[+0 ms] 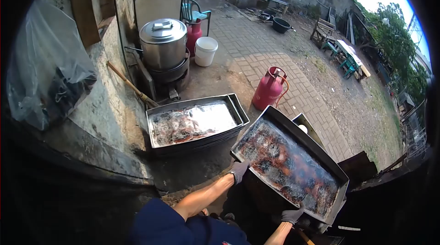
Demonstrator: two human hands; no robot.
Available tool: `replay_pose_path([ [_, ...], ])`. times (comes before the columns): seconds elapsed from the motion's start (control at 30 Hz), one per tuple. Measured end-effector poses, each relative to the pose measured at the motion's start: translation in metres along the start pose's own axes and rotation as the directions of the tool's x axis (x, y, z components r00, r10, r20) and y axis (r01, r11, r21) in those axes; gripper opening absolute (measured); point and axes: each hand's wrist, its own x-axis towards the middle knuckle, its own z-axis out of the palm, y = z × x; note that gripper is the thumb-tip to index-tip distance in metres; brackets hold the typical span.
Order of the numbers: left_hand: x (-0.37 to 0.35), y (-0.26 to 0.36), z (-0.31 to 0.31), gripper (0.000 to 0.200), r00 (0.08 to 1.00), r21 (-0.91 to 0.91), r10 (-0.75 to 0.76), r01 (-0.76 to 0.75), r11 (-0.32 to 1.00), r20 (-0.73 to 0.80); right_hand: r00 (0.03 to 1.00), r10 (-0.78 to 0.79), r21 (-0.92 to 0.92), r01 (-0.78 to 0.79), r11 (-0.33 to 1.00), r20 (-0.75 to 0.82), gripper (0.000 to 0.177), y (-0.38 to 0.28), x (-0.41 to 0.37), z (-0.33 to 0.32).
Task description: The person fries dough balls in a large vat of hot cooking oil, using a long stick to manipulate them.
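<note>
A large rectangular metal baking tray [270,151], its inside scorched brown and black with a whitish haze over it, is tilted in front of me. My left hand [239,171], in a grey glove, is closed on its near left corner. My right hand [292,215], gloved the same way, grips the near edge towards the right end, thumb over the rim. The fingers under the tray are hidden. To the left lies a stack of similar trays [197,140], the top one shiny and stained brown. Part of another metal container [314,130] with a white round thing shows behind my tray.
A big lidded steel pot [163,45] stands on a burner by the wall, near a white bucket [206,52]. One red gas cylinder [269,89] with a hose is beyond the trays. A wooden stick [126,79] leans at the left wall. Farther back is a table [348,52].
</note>
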Motion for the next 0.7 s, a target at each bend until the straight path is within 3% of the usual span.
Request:
replay_pose_path([
  [0.03, 0.003, -0.016, -0.03, 0.03, 0.999, -0.013, -0.031, 0.032, 0.999, 0.006, 0.856, -0.292, -0.156, 0.248, 0.956, -0.427, 0.036, 0.042, -0.008, 0.039],
  [0.07, 0.03, -0.051, -0.056, 0.025, 0.997, -0.142, -0.071, 0.072, 0.987, 0.01, 0.872, -0.319, -0.177, 0.27, 0.946, -0.372, 0.034, 0.067, -0.014, 0.064],
  [0.1, -0.003, -0.033, -0.085, 0.021, 0.988, -0.305, -0.149, 0.151, 0.94, 0.031, 0.887, -0.341, -0.191, 0.293, 0.937, -0.313, 0.033, 0.083, -0.017, 0.08],
  [0.13, -0.007, -0.041, -0.115, 0.021, 0.998, -0.35, -0.048, 0.058, 0.935, 0.038, 0.915, -0.224, -0.209, 0.16, 0.965, -0.334, 0.022, 0.095, -0.014, 0.09],
  [0.17, -0.005, -0.052, -0.14, 0.023, 0.999, -0.432, -0.022, 0.034, 0.901, 0.031, 0.873, -0.345, -0.242, 0.272, 0.931, -0.345, 0.015, 0.115, 0.001, 0.094],
  [0.2, 0.004, -0.072, -0.164, 0.021, 0.964, -0.246, 0.255, -0.265, 0.932, -0.071, 0.908, -0.262, -0.273, 0.174, 0.946, -0.328, 0.013, 0.124, 0.0, 0.121],
  [0.23, 0.026, -0.102, -0.195, 0.018, 0.756, 0.547, 0.654, -0.535, 0.644, -0.031, 0.935, -0.173, -0.304, 0.075, 0.95, -0.31, 0.012, 0.129, 0.002, 0.153],
  [0.27, 0.025, -0.091, -0.209, 0.018, 0.899, 0.378, 0.405, -0.321, 0.868, -0.166, 0.937, -0.102, -0.319, -0.011, 0.948, -0.335, 0.01, 0.136, 0.014, 0.174],
  [0.3, 0.024, -0.075, -0.22, 0.018, 0.965, 0.159, 0.109, -0.072, 0.985, -0.238, 0.942, -0.334, -0.724, 0.242, 0.646, 0.017, 0.025, 0.14, 0.079, 0.105],
  [0.33, 0.044, -0.079, -0.233, 0.018, 0.958, 0.143, 0.106, -0.069, 0.987, -0.268, 0.847, -0.407, -0.896, 0.424, 0.131, 0.341, 0.024, 0.147, 0.078, 0.152],
  [0.37, 0.079, -0.093, -0.248, 0.019, 0.969, -0.454, -0.044, -0.074, 0.888, -0.244, 0.705, -0.287, -0.748, 0.519, -0.413, 0.648, 0.024, 0.158, 0.072, 0.227],
  [0.4, 0.1, -0.102, -0.258, 0.02, 0.98, -0.886, -0.138, -0.063, 0.459, -0.141, 0.733, -0.214, -0.743, 0.536, -0.401, 0.645, 0.03, 0.167, 0.103, 0.256],
  [0.43, 0.09, -0.073, -0.266, 0.022, 0.973, -0.924, -0.218, 0.019, 0.382, -0.07, 0.759, -0.139, -0.739, 0.549, -0.389, 0.637, 0.036, 0.176, 0.139, 0.275],
  [0.5, 0.116, -0.06, -0.285, 0.022, 0.946, -0.932, -0.311, 0.031, 0.362, -0.09, 0.807, 0.025, -0.732, 0.547, -0.405, 0.589, 0.046, 0.2, 0.222, 0.306],
  [0.53, 0.136, -0.069, -0.294, 0.024, 0.958, -0.667, -0.139, -0.067, 0.742, -0.25, 0.833, 0.05, -0.758, 0.525, -0.388, 0.551, 0.049, 0.217, 0.251, 0.319],
  [0.57, 0.156, -0.048, -0.297, 0.024, 0.951, -0.677, -0.128, -0.103, 0.729, -0.282, 0.845, 0.07, -0.775, 0.517, -0.363, 0.531, 0.052, 0.239, 0.295, 0.339],
  [0.63, 0.183, -0.024, -0.307, 0.026, 0.884, -0.932, -0.384, -0.133, 0.338, -0.266, 0.853, 0.155, -0.81, 0.522, -0.267, 0.498, 0.053, 0.278, 0.351, 0.362],
  [0.67, 0.265, -0.12, -0.343, 0.032, 0.903, -0.58, -0.056, -0.226, 0.783, -0.427, 0.865, 0.219, -0.805, 0.501, -0.318, 0.451, 0.054, 0.291, 0.37, 0.371],
  [0.7, 0.268, -0.102, -0.343, 0.032, 0.893, -0.59, -0.075, -0.227, 0.775, -0.443, 0.873, 0.28, -0.791, 0.483, -0.377, 0.4, 0.054, 0.297, 0.394, 0.377],
])
